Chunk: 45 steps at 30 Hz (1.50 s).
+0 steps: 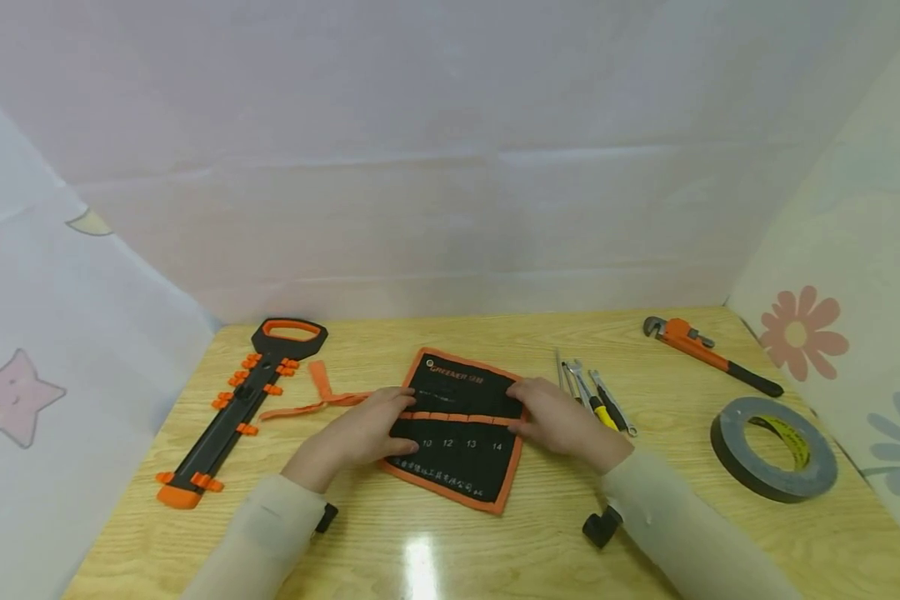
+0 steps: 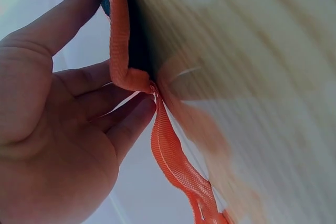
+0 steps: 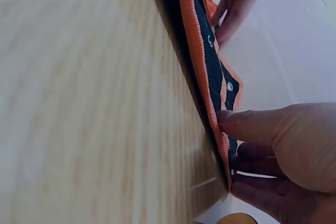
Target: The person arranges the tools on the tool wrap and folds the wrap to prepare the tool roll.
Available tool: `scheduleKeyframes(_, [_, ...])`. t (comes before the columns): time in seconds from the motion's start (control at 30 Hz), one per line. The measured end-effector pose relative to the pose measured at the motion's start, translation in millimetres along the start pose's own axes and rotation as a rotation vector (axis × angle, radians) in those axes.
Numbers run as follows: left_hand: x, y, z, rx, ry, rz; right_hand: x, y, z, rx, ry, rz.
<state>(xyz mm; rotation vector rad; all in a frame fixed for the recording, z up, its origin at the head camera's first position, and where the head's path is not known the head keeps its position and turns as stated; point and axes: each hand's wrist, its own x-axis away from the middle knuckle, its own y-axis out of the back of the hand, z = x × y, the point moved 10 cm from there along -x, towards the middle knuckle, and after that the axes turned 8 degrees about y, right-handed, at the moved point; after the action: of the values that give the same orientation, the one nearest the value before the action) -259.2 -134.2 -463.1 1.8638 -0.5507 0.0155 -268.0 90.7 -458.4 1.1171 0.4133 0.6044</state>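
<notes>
A black fabric tool pouch [image 1: 457, 433] with orange edging lies on the table between both hands, its numbered pockets facing up. My left hand [image 1: 366, 427] rests at its left edge, the thumb on the black cloth and the other fingers beside the orange edging. In the left wrist view the left fingers [image 2: 128, 129] are close to the strap's root. My right hand [image 1: 555, 415] touches the right edge, with thumb and fingertips extended onto the border. An orange strap [image 1: 330, 400] trails from the pouch's left side.
Several wrenches and a yellow-and-black screwdriver [image 1: 605, 412] lie just right of the right hand. A pipe wrench [image 1: 708, 354] and a roll of tape [image 1: 727, 450] are farther right. On the left lies a black rack [image 1: 221, 433] with orange clips.
</notes>
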Motion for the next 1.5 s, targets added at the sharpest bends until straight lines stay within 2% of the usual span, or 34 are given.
scheduleKeyframes(0.33, [-10.7, 3.3, 2.5, -0.007, 0.027, -0.011, 8.3, -1, 14, 0.057, 0.017, -0.046])
scheduleKeyframes(0.67, [-13.6, 4.5, -0.9, -0.026, -0.005, -0.017, 11.5, 0, 18, 0.071, -0.001, -0.081])
scheduleKeyframes(0.83, [-4.4, 9.8, -4.3, -0.030, 0.014, -0.090, 8.2, 6, 14, -0.032, -0.027, -0.087])
scheduleKeyframes(0.93, [7.2, 15.1, -6.2, -0.004, 0.048, -0.158, 1.1, 10, 12, -0.076, -0.019, -0.090])
scheduleKeyframes(1.03, [19.5, 16.4, -7.4, 0.013, 0.078, -0.198, -8.9, 12, 10, -0.079, 0.003, -0.086])
scheduleKeyframes(1.23, [33.5, 3.9, -11.4, 0.016, 0.069, -0.167, -26.6, 3, 3, -0.108, 0.036, -0.031])
scheduleKeyframes(1.33, [35.9, -1.7, -13.1, 0.019, 0.053, -0.151, -30.4, -3, 1, -0.126, 0.027, 0.001])
scheduleKeyframes(1.5, [38.1, -2.6, -12.5, 0.021, 0.061, -0.146, -33.4, -7, 0, -0.133, 0.025, 0.019])
